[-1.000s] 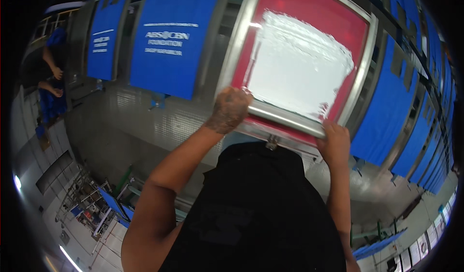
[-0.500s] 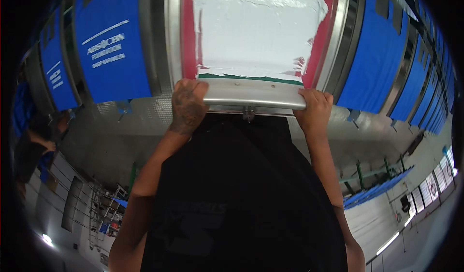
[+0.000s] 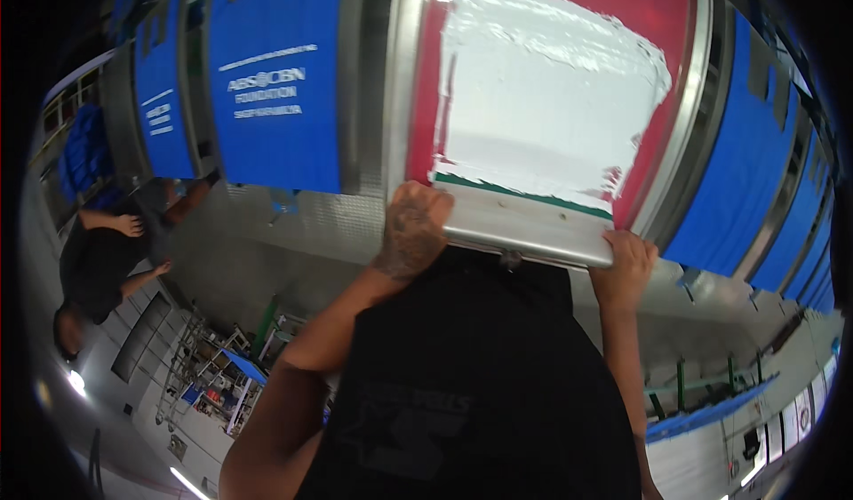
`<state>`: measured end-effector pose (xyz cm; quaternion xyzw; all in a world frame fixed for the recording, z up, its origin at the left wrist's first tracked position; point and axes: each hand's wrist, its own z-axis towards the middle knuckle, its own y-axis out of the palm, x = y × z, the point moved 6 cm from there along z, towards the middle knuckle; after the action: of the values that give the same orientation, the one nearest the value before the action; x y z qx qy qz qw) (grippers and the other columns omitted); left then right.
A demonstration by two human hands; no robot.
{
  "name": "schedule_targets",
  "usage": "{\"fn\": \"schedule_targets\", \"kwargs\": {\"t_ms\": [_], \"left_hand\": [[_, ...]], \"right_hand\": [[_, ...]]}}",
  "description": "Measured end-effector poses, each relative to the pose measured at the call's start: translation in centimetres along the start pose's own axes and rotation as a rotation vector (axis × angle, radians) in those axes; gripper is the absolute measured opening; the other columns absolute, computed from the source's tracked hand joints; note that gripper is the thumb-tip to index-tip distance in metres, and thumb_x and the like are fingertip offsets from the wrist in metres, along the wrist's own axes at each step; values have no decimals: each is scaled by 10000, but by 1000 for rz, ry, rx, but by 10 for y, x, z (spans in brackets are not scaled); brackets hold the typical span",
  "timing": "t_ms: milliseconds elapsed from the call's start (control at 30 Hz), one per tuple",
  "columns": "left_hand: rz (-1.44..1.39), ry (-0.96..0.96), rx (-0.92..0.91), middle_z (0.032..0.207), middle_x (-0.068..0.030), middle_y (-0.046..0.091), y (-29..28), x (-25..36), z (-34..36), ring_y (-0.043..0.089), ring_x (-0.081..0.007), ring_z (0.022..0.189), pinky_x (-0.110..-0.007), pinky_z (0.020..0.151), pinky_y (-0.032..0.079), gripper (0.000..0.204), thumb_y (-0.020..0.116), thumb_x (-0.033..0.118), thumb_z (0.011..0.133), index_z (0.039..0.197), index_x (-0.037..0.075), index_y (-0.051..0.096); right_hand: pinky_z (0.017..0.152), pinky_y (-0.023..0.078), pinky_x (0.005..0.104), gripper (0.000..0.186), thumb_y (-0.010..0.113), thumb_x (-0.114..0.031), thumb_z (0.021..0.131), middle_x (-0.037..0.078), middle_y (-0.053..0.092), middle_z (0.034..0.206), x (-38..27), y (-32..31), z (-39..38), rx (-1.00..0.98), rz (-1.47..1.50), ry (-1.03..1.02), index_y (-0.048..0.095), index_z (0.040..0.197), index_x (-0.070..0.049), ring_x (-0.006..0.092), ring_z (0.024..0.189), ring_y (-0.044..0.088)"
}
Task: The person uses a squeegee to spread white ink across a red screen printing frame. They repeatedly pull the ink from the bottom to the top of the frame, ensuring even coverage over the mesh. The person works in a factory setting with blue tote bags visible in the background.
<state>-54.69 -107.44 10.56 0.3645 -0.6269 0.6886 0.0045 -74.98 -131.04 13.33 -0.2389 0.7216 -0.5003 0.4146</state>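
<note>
Your left hand (image 3: 413, 229) and right hand (image 3: 626, 265) grip the near edge of the metal-framed printing screen with red mesh and white ink (image 3: 551, 100), fingers curled shut on its frame. The screen lies between blue printed fabric panels (image 3: 275, 83); another person (image 3: 102, 260) stands left of it.

The left hand (image 3: 413, 229) and right hand (image 3: 625, 265) are occupying both ends of the squeegee (image 3: 524, 225), blocking the near edge of the metal-framed screen (image 3: 395, 74). The white ink area (image 3: 551, 100) is lying unobstructed. A blue sheet (image 3: 275, 83) is lying just left of the frame, with a narrow bare strip of counter (image 3: 360, 91) running between them.
</note>
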Motion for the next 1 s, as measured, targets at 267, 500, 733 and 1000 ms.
{"fn": "schedule_targets", "kwargs": {"t_ms": [267,500,733,1000], "left_hand": [[74,-151,-372,967,-109,665,-17,-18,49,642,-274,898,-407,898,527,366,820,181,707,1036,94,686],[88,-75,-205,960,-107,692,-35,-10,43,648,-280,942,-422,898,501,233,780,187,786,973,75,698],[111,17,-21,947,-97,669,-16,-4,9,625,-307,928,-431,933,489,255,775,179,754,965,61,694],[38,-17,2,922,-122,646,-19,3,8,601,-300,863,-443,806,499,236,729,53,715,937,-2,671]], "right_hand": [[988,389,444,329,838,-196,662,141,717,898,-4,-19,46,-173,-179,-28,713,927,-48,322,851,670],[867,404,377,182,771,-144,713,90,724,840,-15,-38,50,-64,-128,-2,737,884,-88,260,766,657],[860,393,386,317,788,-67,599,40,688,843,-6,-5,15,-2,-57,34,701,903,-97,236,829,647],[877,384,431,364,790,-64,593,47,694,947,-3,10,-8,-3,7,75,676,937,-101,242,914,650]]}}
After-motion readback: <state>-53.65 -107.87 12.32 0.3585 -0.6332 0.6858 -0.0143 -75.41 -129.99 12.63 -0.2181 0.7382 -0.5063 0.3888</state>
